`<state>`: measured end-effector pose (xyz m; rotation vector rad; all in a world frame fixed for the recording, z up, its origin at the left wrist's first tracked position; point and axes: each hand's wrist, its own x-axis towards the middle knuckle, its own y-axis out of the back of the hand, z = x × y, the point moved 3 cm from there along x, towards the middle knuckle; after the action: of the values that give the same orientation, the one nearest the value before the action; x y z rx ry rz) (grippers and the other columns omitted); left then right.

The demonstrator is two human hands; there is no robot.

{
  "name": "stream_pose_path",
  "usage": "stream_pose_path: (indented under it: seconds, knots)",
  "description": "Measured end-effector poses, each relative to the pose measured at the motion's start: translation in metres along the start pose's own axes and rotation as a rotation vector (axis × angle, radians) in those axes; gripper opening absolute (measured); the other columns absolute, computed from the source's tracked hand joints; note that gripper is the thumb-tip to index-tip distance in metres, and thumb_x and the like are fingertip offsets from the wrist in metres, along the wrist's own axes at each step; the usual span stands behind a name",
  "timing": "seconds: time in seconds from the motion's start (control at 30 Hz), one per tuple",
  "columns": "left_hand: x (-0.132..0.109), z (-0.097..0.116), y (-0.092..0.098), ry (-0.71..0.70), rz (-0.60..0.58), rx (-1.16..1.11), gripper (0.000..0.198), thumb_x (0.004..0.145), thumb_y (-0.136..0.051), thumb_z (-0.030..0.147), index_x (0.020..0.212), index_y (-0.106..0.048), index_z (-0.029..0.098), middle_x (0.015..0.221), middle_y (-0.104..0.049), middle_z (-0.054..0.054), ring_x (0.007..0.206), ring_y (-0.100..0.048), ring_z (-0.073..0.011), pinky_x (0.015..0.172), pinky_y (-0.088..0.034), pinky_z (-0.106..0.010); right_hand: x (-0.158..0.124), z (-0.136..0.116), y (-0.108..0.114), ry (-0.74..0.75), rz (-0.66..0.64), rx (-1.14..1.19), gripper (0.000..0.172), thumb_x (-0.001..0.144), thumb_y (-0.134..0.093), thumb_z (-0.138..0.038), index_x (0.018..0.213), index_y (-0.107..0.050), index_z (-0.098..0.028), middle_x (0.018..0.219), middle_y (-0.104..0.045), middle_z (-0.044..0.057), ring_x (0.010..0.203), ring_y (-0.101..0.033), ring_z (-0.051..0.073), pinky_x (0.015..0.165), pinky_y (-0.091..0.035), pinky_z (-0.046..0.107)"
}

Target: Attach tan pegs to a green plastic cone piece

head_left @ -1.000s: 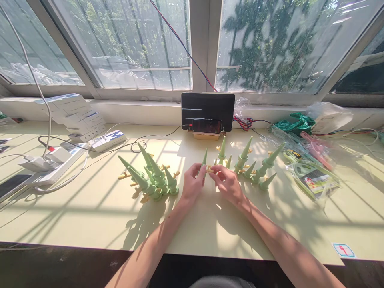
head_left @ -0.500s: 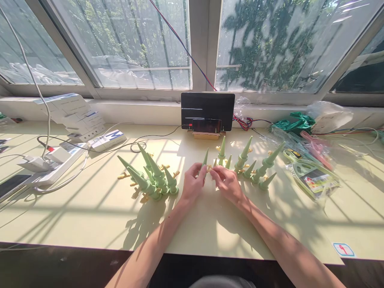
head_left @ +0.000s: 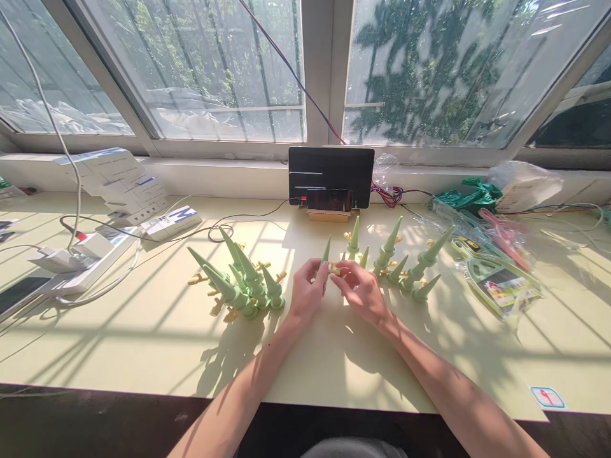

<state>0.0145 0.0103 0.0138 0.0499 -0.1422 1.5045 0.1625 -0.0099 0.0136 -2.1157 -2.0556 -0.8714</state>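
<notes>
My left hand (head_left: pixel 308 289) is closed around a light green plant-watering spike (head_left: pixel 326 249), its pointed tip upward. At the yellow valve (head_left: pixel 334 270) on that spike, the thumb and fingers of my right hand (head_left: pixel 360 289) are curled close, partly hiding it. To the left stands a tight group of similar green watering spikes (head_left: pixel 248 277) with yellow valves, tips up. More spikes (head_left: pixel 387 245) stand beyond and to the right of my right hand, more widely spaced.
A tablet (head_left: pixel 329 166) with a phone (head_left: pixel 329 200) before it stands by the window. At left lie a power strip (head_left: pixel 90 267), cables and white boxes (head_left: pixel 119 184). Packaged green and pink tools (head_left: pixel 501 273) lie at right. The table's front edge (head_left: pixel 334 405) runs below my forearms.
My right thumb and fingers have spread slightly and shifted at the yellow valve, so more of it shows. My left hand keeps the spike almost in the same place.
</notes>
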Motion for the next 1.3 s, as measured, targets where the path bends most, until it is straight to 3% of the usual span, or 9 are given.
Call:
stream_pose_path:
  seconds: [0.33,0.67,0.93,1.3]
  knots:
    - [-0.0002,-0.0006,-0.0005,0.012,-0.010,-0.002,0.035,0.090,-0.069,0.054,0.088,-0.067,0.019,0.083,-0.066,-0.002,0.051,-0.045,-0.0075,0.047,-0.041,-0.025,0.0000,0.0023,-0.0006,-0.029,0.006,0.014,0.030,0.099,-0.060,-0.050,0.096,-0.065,-0.021,0.079,-0.072,0.004,0.051,-0.061,0.015,0.051,-0.051,0.029]
    - [0.0000,-0.0013,-0.0006,0.011,-0.013,-0.001,0.035,0.089,-0.070,0.054,0.087,-0.068,0.019,0.081,-0.066,-0.002,0.049,-0.046,-0.0074,0.046,-0.039,-0.025,0.0000,0.0048,-0.0009,-0.078,-0.014,0.017,0.032,0.101,-0.057,-0.048,0.089,-0.067,-0.021,0.068,-0.068,0.002,0.049,-0.057,0.015,0.048,-0.051,0.028]
    - [0.0001,-0.0002,-0.0009,0.005,-0.001,-0.002,0.035,0.089,-0.070,0.054,0.087,-0.067,0.019,0.078,-0.065,-0.001,0.050,-0.045,-0.0078,0.046,-0.039,-0.025,0.0003,0.0026,-0.0006,-0.042,0.014,0.004,0.026,0.096,-0.065,-0.043,0.107,-0.067,-0.020,0.082,-0.072,0.003,0.052,-0.060,0.014,0.053,-0.051,0.028]
    - [-0.0003,-0.0003,-0.0006,0.016,0.002,-0.008,0.035,0.089,-0.071,0.054,0.085,-0.067,0.020,0.081,-0.067,-0.002,0.050,-0.045,-0.0078,0.046,-0.040,-0.025,0.0004,0.0054,-0.0013,-0.035,0.017,-0.015,0.030,0.099,-0.060,-0.048,0.096,-0.070,-0.021,0.079,-0.073,0.005,0.051,-0.060,0.016,0.050,-0.051,0.030]
